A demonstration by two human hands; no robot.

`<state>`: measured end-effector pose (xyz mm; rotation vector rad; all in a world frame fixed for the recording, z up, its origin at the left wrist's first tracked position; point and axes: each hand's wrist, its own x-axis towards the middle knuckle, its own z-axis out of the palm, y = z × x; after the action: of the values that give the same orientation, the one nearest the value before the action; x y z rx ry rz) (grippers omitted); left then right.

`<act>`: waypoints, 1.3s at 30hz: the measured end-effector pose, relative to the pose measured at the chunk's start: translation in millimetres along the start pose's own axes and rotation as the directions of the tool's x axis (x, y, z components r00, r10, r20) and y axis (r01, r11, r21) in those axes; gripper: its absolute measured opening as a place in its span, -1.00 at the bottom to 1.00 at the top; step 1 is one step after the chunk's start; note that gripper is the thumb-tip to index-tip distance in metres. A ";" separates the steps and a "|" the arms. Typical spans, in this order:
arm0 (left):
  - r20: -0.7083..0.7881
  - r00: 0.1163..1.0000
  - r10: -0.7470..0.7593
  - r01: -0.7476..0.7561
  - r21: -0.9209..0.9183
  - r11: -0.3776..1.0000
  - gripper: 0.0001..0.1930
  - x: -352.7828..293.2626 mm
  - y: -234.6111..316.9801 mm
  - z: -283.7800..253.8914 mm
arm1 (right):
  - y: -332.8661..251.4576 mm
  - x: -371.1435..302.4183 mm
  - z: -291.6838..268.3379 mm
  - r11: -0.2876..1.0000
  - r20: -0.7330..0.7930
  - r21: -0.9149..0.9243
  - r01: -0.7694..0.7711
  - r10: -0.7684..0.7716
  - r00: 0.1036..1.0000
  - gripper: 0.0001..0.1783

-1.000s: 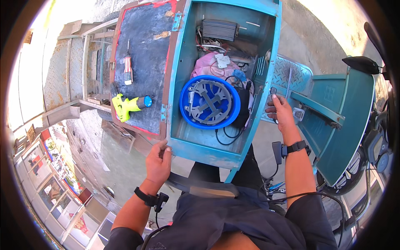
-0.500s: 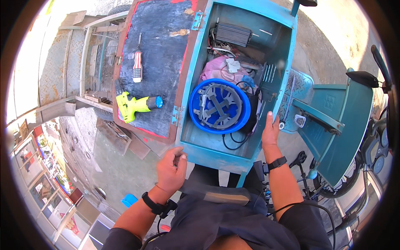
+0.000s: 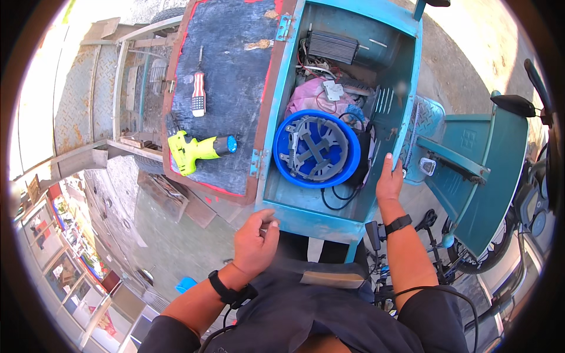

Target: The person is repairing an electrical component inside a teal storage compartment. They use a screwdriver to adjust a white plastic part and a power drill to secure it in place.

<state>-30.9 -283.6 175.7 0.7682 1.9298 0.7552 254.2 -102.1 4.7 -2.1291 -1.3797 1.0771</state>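
Note:
My left hand (image 3: pixel 257 242) is closed, its fingers curled in, against the near left corner of a teal metal box (image 3: pixel 318 223). Nothing shows in it. Along the box's right rim lies my right hand (image 3: pixel 389 182), fingers stretched out and holding nothing. Inside the open box, a blue hard hat (image 3: pixel 281 170) sits upside down with its grey inner straps (image 3: pixel 318 150) showing. Beyond it are a pink cloth (image 3: pixel 306 97), a white square piece (image 3: pixel 333 90), tangled wires and a dark finned metal unit (image 3: pixel 332 47). A black cable (image 3: pixel 335 206) loops near the hat.
On the folded-back lid (image 3: pixel 232 70) at left lie a lime-yellow cordless drill (image 3: pixel 191 152) and a screwdriver (image 3: pixel 199 97) with a flag-patterned handle. At right stand a teal panel (image 3: pixel 471 170), handlebars and a wheel. A metal-framed cart bed (image 3: pixel 76 106) is at far left.
The view has shifted slightly, so the box and its contents appear a little further right. Both hands stay at the box's edge in nearly the same poses.

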 end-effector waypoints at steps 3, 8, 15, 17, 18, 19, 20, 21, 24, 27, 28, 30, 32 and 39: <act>0.002 1.000 -0.018 0.018 -0.015 1.000 -0.71 -0.8 -0.2 0.0 | -7.1 -1.3 -0.4 0.999 0.001 -0.038 -0.014 0.015 1.000 -0.31; 0.017 1.000 0.000 0.000 -0.004 1.000 -0.71 -0.6 -0.7 -1.0 | -6.8 -1.8 0.1 0.998 -0.035 -0.057 0.015 -0.017 0.999 -0.33; 0.014 1.000 -0.006 0.006 -0.009 1.000 -0.71 -0.4 -0.7 -1.0 | -7.7 -2.0 0.8 0.996 -0.049 -0.090 0.001 -0.005 0.999 -0.35; 0.014 1.000 -0.006 0.006 -0.007 1.000 -0.72 -0.1 -1.1 -0.8 | -7.6 -1.7 0.4 0.997 -0.040 -0.079 0.000 -0.004 0.999 -0.34; 0.014 1.000 -0.005 0.006 -0.007 1.000 -0.72 -0.1 -1.1 -0.7 | -7.9 -1.7 0.2 0.997 -0.036 -0.073 0.000 -0.003 0.999 -0.34; 0.015 1.000 -0.004 0.004 -0.001 1.000 -0.72 0.1 -0.8 -0.8 | -9.2 -2.3 0.2 0.997 -0.040 -0.073 0.001 -0.004 0.999 -0.34; 0.017 1.000 -0.002 0.002 0.004 1.000 -0.72 0.3 -0.6 -1.0 | -11.3 -3.6 0.5 0.997 -0.045 -0.072 0.003 -0.006 0.999 -0.34; 0.019 1.000 0.000 0.000 0.010 1.000 -0.71 0.6 -0.4 -1.1 | -12.6 -4.0 0.8 0.997 -0.049 -0.071 0.004 -0.008 0.999 -0.33; 0.021 1.000 0.003 -0.003 0.011 1.000 -0.72 0.0 -1.7 -1.0 | -7.1 -2.1 1.4 0.996 -0.053 -0.094 0.012 -0.017 0.998 -0.32; 0.019 1.000 -0.004 0.004 -0.004 1.000 -0.72 0.0 -0.8 -0.1 | 2.5 1.2 2.0 0.998 -0.036 -0.069 0.000 -0.002 0.999 -0.32; 0.018 1.000 -0.005 0.005 -0.003 1.000 -0.72 -0.1 -1.1 -0.1 | 1.4 1.1 1.7 0.998 -0.020 -0.058 -0.010 0.009 1.000 -0.31; 0.016 1.000 -0.006 0.006 0.001 1.000 -0.72 -0.6 -2.4 -0.2 | -1.8 0.5 1.0 0.999 0.012 -0.037 -0.029 0.029 1.000 -0.30; 0.017 1.000 -0.007 0.007 0.000 1.000 -0.72 -0.3 -2.4 -0.2 | 3.3 2.2 1.7 0.999 -0.002 -0.046 -0.022 0.022 1.000 -0.29; 0.000 1.000 -0.003 0.003 -0.005 1.000 -0.72 -0.7 -3.2 0.8 | -0.4 1.3 0.5 0.998 0.007 -0.044 -0.033 0.034 0.999 -0.27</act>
<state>-30.6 -286.0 173.4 0.7617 1.9277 0.7579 253.8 -100.8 4.2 -2.1884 -1.3878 1.0785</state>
